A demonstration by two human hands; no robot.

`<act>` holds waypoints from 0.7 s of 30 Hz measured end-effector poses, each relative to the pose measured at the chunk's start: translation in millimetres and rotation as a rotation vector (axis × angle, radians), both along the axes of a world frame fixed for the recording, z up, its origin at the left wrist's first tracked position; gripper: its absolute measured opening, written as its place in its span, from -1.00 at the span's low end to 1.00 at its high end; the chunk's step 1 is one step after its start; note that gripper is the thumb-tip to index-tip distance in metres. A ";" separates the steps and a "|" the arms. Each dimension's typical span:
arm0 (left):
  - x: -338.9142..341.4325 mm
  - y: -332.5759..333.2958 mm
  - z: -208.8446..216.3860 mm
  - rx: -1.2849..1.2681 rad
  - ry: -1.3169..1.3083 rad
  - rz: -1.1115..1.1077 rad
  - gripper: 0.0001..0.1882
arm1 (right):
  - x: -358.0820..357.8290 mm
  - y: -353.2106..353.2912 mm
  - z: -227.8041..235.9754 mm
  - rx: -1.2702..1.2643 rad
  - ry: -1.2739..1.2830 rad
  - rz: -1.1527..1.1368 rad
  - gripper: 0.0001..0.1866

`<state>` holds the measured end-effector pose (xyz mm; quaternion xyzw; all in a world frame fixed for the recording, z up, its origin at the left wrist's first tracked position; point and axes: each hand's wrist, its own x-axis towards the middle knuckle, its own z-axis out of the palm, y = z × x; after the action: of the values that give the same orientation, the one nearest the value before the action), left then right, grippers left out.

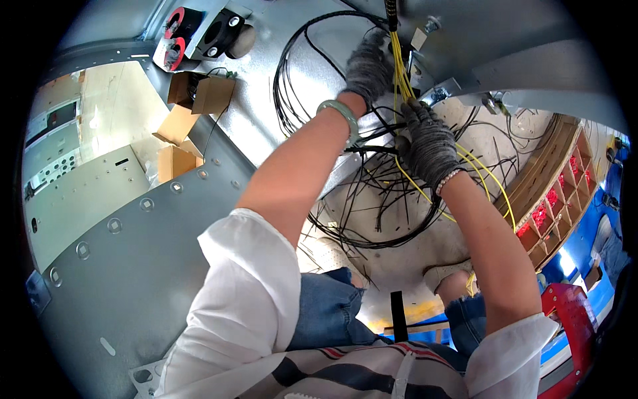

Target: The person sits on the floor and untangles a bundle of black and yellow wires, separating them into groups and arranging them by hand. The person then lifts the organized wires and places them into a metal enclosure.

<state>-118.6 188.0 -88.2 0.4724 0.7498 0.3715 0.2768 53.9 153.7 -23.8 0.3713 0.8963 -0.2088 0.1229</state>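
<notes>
A bundle of thin yellow wires (399,63) hangs from a black ribbed sleeve (392,14) at the top. My right hand (426,143), in a grey knitted glove, is closed around the lower part of this bundle; loose yellow wires (490,176) come out beyond it to the right. Left of the bundle is my left hand (369,68), gloved alike, its fingers curled next to black cables. What those fingers hold is hidden. A large coil of black cable (282,90) loops behind the left hand, and more black cable (392,241) lies looped below both hands.
Metal cabinet panels (126,266) surround me on the left and above. Cardboard boxes (212,95) and round black-and-red parts (176,53) sit at the upper left. Cut black cable pieces litter the floor (399,279). A divided wooden tray (541,226) with red pieces stands right, above a red frame (571,312).
</notes>
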 end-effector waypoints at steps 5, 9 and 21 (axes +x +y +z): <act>-19.3 10.0 32.2 0.006 0.401 0.055 -0.53 | -5.2 1.1 7.5 0.020 0.087 -0.129 -0.53; -31.6 14.8 28.5 -0.025 0.447 -0.050 -0.41 | -13.2 12.7 4.5 0.128 0.180 -0.092 -0.56; -62.1 14.9 28.7 -0.240 0.636 -0.248 -0.26 | -64.9 48.1 -43.3 0.313 0.218 -0.041 -0.39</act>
<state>-180.7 202.9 -59.5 0.6157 0.7738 0.0791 0.1262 -11.1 201.8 -67.1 0.3791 0.9182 -0.1084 -0.0386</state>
